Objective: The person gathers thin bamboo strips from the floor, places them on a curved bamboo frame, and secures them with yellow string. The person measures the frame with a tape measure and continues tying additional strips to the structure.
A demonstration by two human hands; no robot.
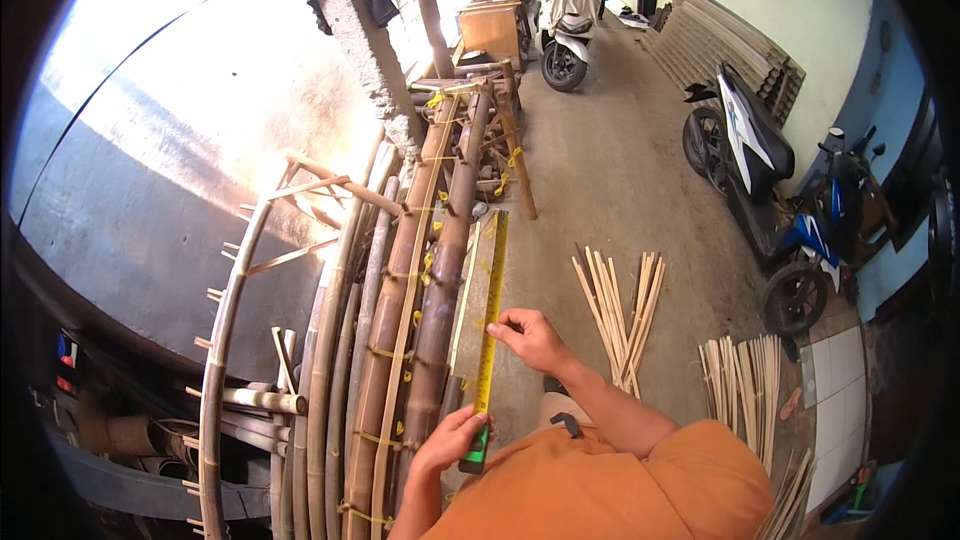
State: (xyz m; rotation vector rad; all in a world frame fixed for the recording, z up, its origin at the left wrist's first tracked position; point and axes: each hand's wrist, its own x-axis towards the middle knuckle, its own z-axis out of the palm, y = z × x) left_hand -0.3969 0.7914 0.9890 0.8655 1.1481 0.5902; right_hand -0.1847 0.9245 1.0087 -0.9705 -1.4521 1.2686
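Leftmost, a curved frame of thin bent bamboo poles [225, 340] stands against a grey wall [130, 230], and just beside it lie two thick brown bamboo trunks [430, 270] lashed together with yellow ties. Next, my left hand [452, 437] has its fingers closed around the dark green-tipped case of a yellow measuring tape [490, 320], low by my orange shirt [600, 485]. From the case the tape runs up and away along a long pale flat strip [468, 290] that lies just beside the trunks. My right hand [530, 338] rests on the tape partway up, fingers curled and pinching its edge. Further right, a bundle of thin split bamboo sticks [620, 310] lies fanned on the concrete floor [600, 160], then another bundle [745, 380], with parked motorbikes [750, 150] near the wall.
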